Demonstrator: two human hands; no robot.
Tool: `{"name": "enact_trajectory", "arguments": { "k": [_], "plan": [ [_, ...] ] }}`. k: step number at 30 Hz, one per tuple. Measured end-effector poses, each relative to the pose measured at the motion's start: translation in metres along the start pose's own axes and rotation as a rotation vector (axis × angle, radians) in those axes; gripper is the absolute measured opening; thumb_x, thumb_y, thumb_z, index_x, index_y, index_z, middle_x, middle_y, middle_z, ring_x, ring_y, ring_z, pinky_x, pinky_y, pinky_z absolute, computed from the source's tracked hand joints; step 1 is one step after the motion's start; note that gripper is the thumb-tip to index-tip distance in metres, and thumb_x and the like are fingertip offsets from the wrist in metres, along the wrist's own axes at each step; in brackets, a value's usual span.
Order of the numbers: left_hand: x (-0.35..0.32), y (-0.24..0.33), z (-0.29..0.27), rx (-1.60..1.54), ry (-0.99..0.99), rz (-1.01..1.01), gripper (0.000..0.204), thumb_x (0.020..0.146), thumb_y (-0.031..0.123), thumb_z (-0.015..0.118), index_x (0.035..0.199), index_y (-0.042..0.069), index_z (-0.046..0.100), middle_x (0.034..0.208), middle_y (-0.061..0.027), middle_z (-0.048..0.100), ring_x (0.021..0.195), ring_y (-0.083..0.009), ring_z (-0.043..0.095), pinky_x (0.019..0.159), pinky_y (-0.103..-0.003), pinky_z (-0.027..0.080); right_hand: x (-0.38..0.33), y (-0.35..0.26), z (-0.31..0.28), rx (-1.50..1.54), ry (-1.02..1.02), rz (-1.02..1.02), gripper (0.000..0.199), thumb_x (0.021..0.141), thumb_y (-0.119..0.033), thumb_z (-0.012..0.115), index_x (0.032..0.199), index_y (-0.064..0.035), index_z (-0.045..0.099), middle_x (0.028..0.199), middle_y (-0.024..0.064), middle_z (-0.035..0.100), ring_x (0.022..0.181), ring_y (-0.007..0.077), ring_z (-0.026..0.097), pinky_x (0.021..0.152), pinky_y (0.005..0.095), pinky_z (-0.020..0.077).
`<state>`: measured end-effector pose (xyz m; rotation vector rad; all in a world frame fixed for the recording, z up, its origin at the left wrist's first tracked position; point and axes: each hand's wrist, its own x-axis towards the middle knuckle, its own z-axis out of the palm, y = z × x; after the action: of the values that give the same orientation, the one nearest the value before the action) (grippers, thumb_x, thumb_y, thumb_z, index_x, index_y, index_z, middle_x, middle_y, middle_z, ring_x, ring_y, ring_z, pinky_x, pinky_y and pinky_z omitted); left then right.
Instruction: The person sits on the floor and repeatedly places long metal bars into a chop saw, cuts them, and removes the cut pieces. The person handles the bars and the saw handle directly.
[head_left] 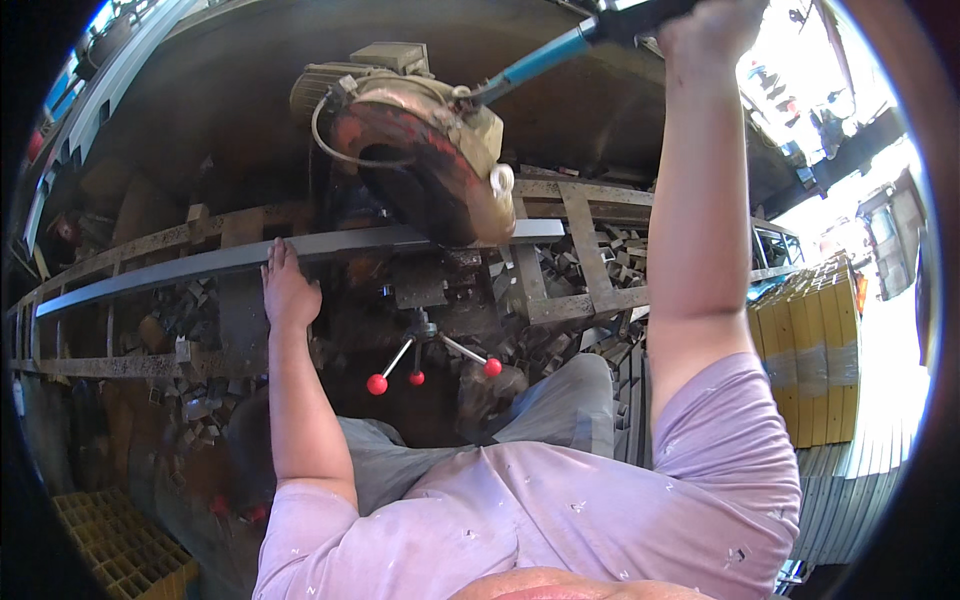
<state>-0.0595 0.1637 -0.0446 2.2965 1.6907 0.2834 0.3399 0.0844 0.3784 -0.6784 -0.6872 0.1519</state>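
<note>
A long grey metal bar lies across a rusty frame, running under a chop saw with a worn red blade guard. My left hand rests flat on the bar, just left of the blade, fingers pressed against its near edge. My right hand is raised high at the top and grips the saw's blue handle, arm stretched upward. The blade guard sits down at the bar's right end. A motor is mounted behind the saw.
A vise screw with three red knobs sticks out below the saw. Several short metal offcuts litter the ground under the rusty frame. Stacked yellow tubes stand to the right, a yellow grid crate at lower left.
</note>
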Motion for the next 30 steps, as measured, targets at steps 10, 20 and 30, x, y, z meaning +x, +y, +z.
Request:
{"name": "enact_trajectory", "arguments": {
  "k": [10, 20, 30],
  "plan": [
    [0.002, 0.008, -0.001, 0.016, 0.003, -0.018, 0.083, 0.092, 0.019, 0.075, 0.163, -0.002, 0.037, 0.176, -0.0162, 0.028, 0.164, -0.0310, 0.025, 0.135, -0.047, 0.021, 0.066, 0.118, 0.126, -0.432, -0.626, -0.040, 0.041, 0.104, -0.044, 0.069, 0.097, -0.0047, 0.064, 0.083, 0.0070, 0.064, 0.068, 0.0207, 0.063, 0.063, 0.0383, 0.0532],
    [-0.013, 0.023, -0.003, -0.127, 0.186, 0.058, 0.077, 0.088, 0.020, 0.080, 0.153, -0.004, 0.047, 0.166, -0.0219, 0.043, 0.158, -0.0358, 0.035, 0.133, -0.047, 0.026, 0.046, 0.145, 0.155, -0.634, -0.752, 0.037, 0.045, 0.103, -0.044, 0.071, 0.119, -0.0022, 0.065, 0.099, 0.0114, 0.070, 0.087, 0.0233, 0.068, 0.081, 0.0421, 0.0554],
    [-0.057, 0.050, -0.037, -0.323, -0.088, 0.185, 0.039, 0.090, 0.046, 0.078, 0.088, 0.008, 0.080, 0.089, -0.0182, 0.078, 0.091, -0.0379, 0.076, 0.085, -0.049, 0.060, -0.194, 0.087, -0.082, -0.592, -0.834, 0.005, 0.014, 0.099, -0.006, 0.070, 0.113, -0.0032, 0.072, 0.095, 0.0051, 0.073, 0.081, 0.0133, 0.065, 0.073, 0.0275, 0.0536]
  ]
}}
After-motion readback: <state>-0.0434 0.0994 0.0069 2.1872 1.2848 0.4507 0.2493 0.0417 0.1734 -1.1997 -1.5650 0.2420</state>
